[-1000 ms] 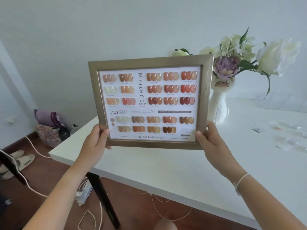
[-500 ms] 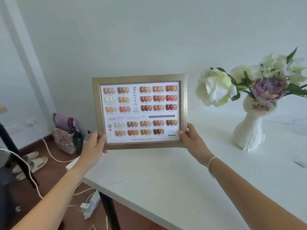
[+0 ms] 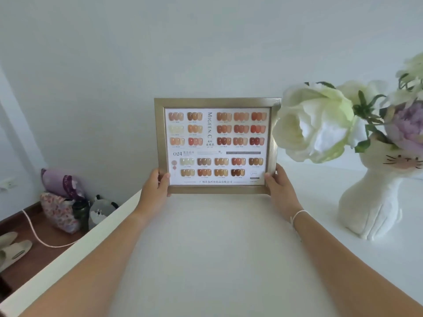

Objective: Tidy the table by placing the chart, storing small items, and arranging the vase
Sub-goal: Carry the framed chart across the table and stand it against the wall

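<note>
The left hand (image 3: 155, 188) grips the lower left corner of the chart (image 3: 217, 146): the thumb lies across the front of the gold frame and the remaining fingers curl behind it, out of sight. The right hand (image 3: 277, 188) grips the lower right corner in the same manner, thumb on the front of the frame and fingers wrapped behind. A thin white band circles the right wrist.

The chart is a framed card of nail colour samples (rows of orange, red, brown and pale tones, with printed lettering down the middle). It stands upright, facing the camera, between the two hands and directly in front of the wall (image 3: 160, 53). Its lower edge sits at the far side of the table (image 3: 217, 259); whether that edge touches the table surface cannot be determined.

The vase (image 3: 375, 202), white and shaped like a cat with whiskers drawn on its face, stands on the table to the right of the right hand and apart from it. It holds flowers (image 3: 315, 124); one large white bloom overlaps the right edge of the chart frame in the picture.

On the floor (image 3: 27, 227) to the left of the table lie bags (image 3: 61, 202), a cable and a pair of slippers (image 3: 13, 250).
</note>
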